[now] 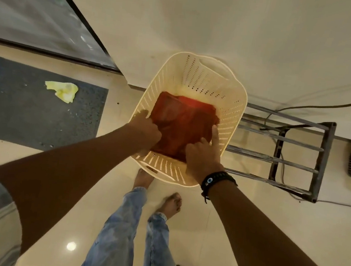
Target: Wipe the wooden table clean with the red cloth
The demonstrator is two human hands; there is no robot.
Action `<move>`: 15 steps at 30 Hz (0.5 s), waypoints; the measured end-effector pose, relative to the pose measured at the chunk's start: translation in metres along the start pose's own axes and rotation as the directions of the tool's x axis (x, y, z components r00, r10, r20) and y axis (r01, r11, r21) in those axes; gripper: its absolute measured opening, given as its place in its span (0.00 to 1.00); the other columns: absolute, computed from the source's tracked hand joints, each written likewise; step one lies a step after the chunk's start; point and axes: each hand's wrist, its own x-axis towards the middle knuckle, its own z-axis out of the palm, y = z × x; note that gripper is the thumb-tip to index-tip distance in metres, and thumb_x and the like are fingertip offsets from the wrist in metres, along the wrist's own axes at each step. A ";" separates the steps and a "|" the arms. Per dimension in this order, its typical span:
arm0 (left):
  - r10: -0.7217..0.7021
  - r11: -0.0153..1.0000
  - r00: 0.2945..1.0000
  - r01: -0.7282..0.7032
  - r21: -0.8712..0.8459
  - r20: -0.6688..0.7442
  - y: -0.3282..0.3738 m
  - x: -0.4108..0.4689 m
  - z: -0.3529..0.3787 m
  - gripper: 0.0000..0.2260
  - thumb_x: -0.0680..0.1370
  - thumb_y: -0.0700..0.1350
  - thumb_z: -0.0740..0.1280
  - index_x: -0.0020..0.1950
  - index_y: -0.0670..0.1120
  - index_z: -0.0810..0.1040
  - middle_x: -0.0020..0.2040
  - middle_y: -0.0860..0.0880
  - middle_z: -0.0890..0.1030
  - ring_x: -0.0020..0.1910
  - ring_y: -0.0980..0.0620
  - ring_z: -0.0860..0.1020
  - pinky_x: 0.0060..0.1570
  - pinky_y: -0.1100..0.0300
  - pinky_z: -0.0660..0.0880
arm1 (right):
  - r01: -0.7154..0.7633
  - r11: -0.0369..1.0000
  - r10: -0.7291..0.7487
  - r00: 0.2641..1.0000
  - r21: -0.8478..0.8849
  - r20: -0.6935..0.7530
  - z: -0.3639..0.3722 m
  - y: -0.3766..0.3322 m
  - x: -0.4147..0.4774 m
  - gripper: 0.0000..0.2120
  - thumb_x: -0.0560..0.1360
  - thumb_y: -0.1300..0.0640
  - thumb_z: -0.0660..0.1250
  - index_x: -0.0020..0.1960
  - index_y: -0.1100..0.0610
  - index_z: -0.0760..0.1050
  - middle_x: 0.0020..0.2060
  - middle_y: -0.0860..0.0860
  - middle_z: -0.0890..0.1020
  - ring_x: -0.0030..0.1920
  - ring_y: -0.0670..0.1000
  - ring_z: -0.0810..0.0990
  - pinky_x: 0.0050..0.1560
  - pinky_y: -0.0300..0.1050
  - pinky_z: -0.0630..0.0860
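Note:
The red cloth (182,120) lies folded inside a cream perforated plastic basket (197,79) that stands on the floor by the wall. My left hand (147,128) reaches into the basket and grips the cloth's left edge. My right hand (203,155), with a dark bead bracelet at the wrist, pinches the cloth's near right corner, index finger stretched along its side. No wooden table is in view.
A metal rack (298,154) stands right of the basket, with a black cable (324,106) running along the wall. A dark floor mat (38,105) with a crumpled yellow cloth (63,91) lies to the left by a glass door. My bare feet stand just behind the basket.

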 end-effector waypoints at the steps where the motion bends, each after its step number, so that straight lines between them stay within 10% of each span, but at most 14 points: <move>1: -0.010 1.000 1.000 0.009 -0.017 -0.025 0.000 0.003 0.002 0.17 0.77 0.51 0.70 0.64 0.49 0.77 0.63 0.48 0.79 0.66 0.46 0.74 0.76 0.44 0.58 | -0.012 0.999 0.012 1.000 0.032 0.004 0.002 0.001 0.004 0.08 0.78 0.47 0.63 0.53 0.49 0.77 0.51 0.48 0.83 0.68 0.56 0.72 0.76 0.65 0.35; 7: -0.133 0.991 0.976 0.137 0.010 -0.171 0.008 0.025 0.016 0.38 0.79 0.54 0.68 0.81 0.42 0.51 0.80 0.38 0.56 0.79 0.38 0.56 0.78 0.43 0.49 | -0.092 0.983 0.099 0.995 -0.161 0.034 0.016 0.005 0.029 0.37 0.79 0.36 0.57 0.81 0.52 0.49 0.79 0.60 0.56 0.80 0.62 0.49 0.75 0.67 0.32; 15: -0.204 0.975 0.962 0.184 -0.124 -0.180 0.015 0.032 0.022 0.36 0.81 0.55 0.64 0.81 0.41 0.51 0.81 0.38 0.53 0.79 0.38 0.57 0.78 0.46 0.54 | -0.111 0.983 0.114 0.993 -0.144 0.017 0.018 -0.001 0.034 0.32 0.82 0.43 0.57 0.80 0.54 0.52 0.78 0.61 0.58 0.80 0.61 0.50 0.75 0.68 0.32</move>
